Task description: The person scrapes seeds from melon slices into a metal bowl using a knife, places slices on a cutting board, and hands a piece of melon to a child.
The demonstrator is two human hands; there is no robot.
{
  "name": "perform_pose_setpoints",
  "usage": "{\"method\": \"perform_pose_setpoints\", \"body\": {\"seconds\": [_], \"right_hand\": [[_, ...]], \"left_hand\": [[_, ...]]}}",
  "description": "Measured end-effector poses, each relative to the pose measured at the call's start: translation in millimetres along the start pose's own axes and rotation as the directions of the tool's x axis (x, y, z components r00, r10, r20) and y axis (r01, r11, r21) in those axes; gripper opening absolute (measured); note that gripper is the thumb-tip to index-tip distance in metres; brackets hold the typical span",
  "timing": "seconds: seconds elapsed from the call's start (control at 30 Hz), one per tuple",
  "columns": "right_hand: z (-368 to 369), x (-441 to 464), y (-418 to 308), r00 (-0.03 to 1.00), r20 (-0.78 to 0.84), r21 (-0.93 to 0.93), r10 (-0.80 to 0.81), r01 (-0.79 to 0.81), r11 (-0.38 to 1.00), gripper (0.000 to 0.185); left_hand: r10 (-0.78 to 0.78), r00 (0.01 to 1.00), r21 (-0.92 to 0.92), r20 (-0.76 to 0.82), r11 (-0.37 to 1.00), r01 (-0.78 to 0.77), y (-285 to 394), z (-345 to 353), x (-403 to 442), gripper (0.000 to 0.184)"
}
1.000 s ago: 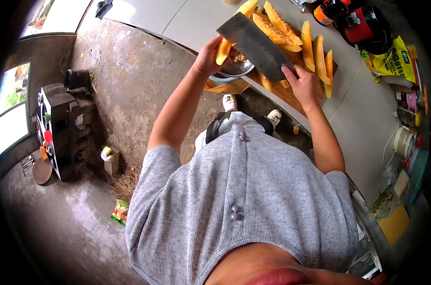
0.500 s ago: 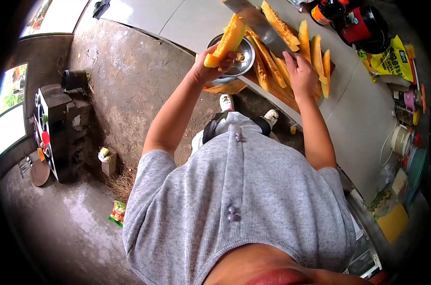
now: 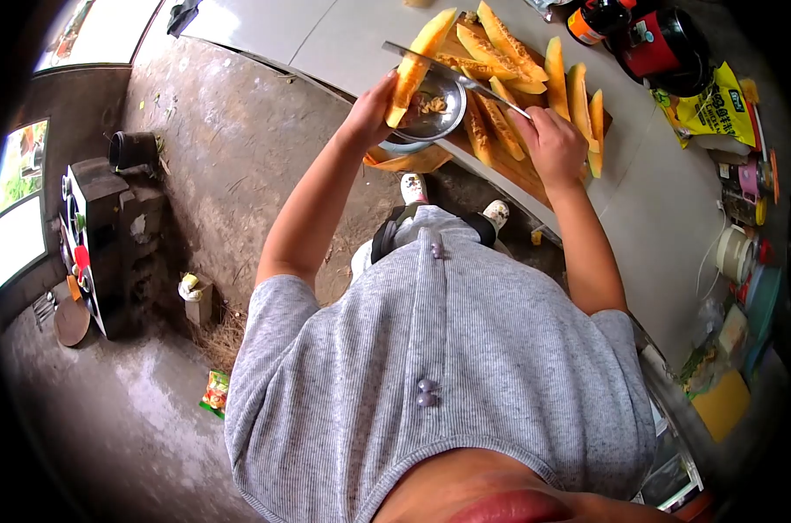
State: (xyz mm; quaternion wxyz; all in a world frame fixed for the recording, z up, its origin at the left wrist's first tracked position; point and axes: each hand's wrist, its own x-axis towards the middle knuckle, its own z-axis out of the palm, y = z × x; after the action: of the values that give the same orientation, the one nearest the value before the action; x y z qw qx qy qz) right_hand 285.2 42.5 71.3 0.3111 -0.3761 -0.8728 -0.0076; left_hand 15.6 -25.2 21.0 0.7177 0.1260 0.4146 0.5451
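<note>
My left hand [image 3: 375, 112] grips an orange-fleshed melon slice [image 3: 410, 80], held upright at the bowl's left side. In my right hand [image 3: 554, 146] is a broad-bladed knife [image 3: 470, 83], its blade turned nearly edge-on and crossing the slice. Below them a metal bowl [image 3: 456, 103] holds some seedy pulp [image 3: 430, 105]. Several melon wedges [image 3: 579, 100] lie on a wooden cutting board [image 3: 525, 180] beside the bowl and around my right hand; some still show seedy pulp. Part of the board is hidden under wedges and my hand.
The tiled countertop [image 3: 653, 187] carries a dark bottle [image 3: 594, 22], a red and black pot [image 3: 661, 52] and a yellow packet [image 3: 722, 109] along its far right. A stove counter [image 3: 86, 253] stands at left. My shoes [image 3: 413, 187] are on the floor beneath.
The knife has swung down and left from above the board to the held slice, its blade turning edge-on. My left hand has tilted the slice more upright and shifted slightly left.
</note>
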Motion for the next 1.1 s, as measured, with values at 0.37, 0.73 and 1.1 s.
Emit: {"method": "perform_pose_setpoints", "body": {"seconds": [0.37,0.73,1.1], "right_hand": [[5.2,-8.2,-2.2,0.999,-0.018,0.01,-0.044,0.044,0.999,0.031],[4.4,3.6,2.1,0.999,-0.039,-0.027,0.017,-0.018,0.999,0.029],[-1.3,-15.4,-8.6,0.995,0.08,0.048,-0.062,0.059,0.997,0.027]], "left_hand": [[0.018,1.0,0.038,0.007,0.999,-0.018,1.3,-2.3,1.7,0.042],[0.029,1.0,0.009,0.011,1.0,-0.029,0.8,-3.0,5.5,0.044],[0.021,0.999,0.016,-0.05,1.0,-0.02,1.2,-12.4,12.0,0.043]]}}
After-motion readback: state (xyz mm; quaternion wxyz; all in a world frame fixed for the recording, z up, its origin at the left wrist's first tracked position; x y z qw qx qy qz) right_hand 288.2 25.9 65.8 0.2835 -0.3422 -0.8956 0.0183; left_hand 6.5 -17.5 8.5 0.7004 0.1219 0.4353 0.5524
